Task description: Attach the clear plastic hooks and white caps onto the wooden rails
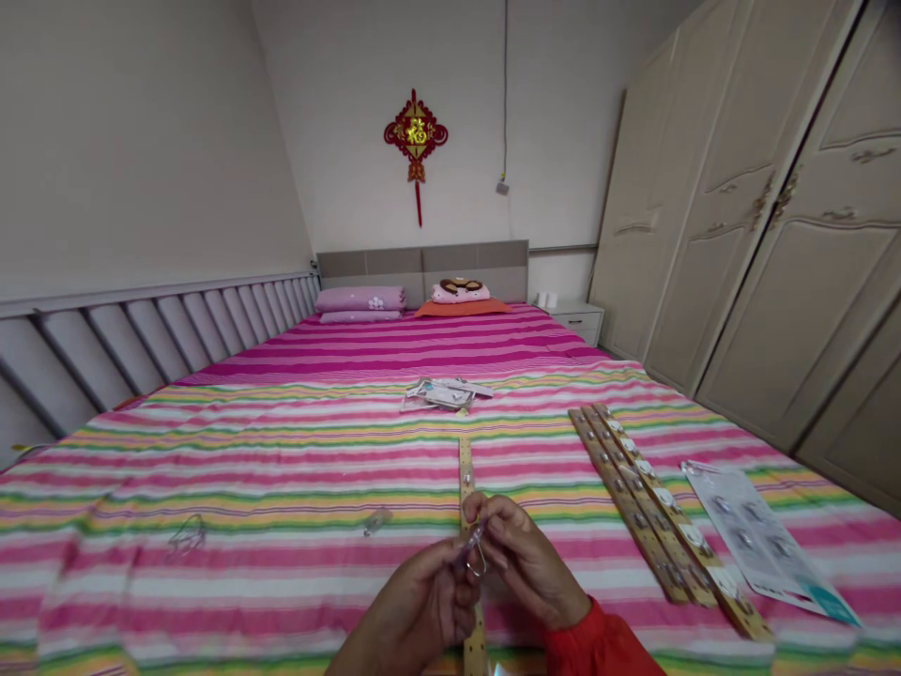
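Both my hands meet low in the centre, pinching a small hook (480, 560) with a bent metal wire loop and what looks like a clear plastic part. My left hand (422, 601) has its thumb and fingers closed on the lower left of it. From the upper right, my right hand (525, 559) grips it with the fingertips. Beneath them a narrow yellowish strip with holes (465, 455) runs lengthwise on the striped sheet; a small metal piece (467, 479) sits on it. My hands cover its middle.
Several similar strips (619, 488) bearing hooks lie side by side at right, beside a blister card of hooks (756, 535). Packages (443, 394) lie farther back. A clear small piece (377, 521) and thin wire-like bits (189, 533) lie left. A railing (141, 329) lines the bed.
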Demonstrator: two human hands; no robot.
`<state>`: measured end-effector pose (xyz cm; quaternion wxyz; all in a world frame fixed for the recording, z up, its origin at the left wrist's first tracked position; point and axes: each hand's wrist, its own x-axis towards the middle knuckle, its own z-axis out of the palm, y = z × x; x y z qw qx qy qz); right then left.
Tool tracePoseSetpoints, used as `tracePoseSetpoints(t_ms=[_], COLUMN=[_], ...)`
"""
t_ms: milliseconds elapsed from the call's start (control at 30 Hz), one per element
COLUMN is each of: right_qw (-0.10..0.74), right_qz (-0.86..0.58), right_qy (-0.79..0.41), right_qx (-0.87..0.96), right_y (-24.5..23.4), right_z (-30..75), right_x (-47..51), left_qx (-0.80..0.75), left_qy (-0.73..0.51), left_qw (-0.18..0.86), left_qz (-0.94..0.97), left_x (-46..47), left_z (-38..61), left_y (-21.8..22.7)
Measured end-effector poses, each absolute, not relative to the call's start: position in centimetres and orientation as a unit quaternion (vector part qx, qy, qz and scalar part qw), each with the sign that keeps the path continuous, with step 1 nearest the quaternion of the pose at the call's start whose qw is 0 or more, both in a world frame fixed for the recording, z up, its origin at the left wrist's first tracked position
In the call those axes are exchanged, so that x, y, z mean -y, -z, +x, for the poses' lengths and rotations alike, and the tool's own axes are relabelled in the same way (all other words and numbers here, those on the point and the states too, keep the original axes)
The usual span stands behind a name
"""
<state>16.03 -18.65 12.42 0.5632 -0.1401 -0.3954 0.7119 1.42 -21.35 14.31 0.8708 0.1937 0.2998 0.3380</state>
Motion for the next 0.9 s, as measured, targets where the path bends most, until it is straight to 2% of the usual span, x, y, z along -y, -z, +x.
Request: tracePoseSetpoints(t_ms=[233, 400, 667, 767, 900], right_qw=[0.574, 0.547, 0.559, 0.575, 0.612], right_qz=[-0.187, -0.241, -0.312, -0.36, -0.421], right_qy=[-0.648, -0.582, -0.331, -0.288, -0.285], right_qx=[0.464, 0.551, 0.693, 0.676, 0.606], right_y=[-12.2, -11.9, -13.1, -13.3, -12.9], right_z=[16.3, 17.1, 17.3, 17.3, 17.5], right_x=[18.1, 17.9, 18.5, 18.8, 19.2], left_qx=[-0.315, -0.325, -0.37, -0.402, -0.456], left_qy=[-0.386, -0.41, -0.424, -0.455, -0.492], left_qw=[0.842, 0.824, 0.8, 0.749, 0.603], left_qz=[0.207, 0.217, 0.21, 0.266, 0.433], left_x=[21.3, 21.3, 20.9, 20.8, 20.6], left_z=[1.1, 1.0, 0.8, 0.8, 0.6], left_y=[-15.0, -15.7, -15.0, -15.3, -16.3])
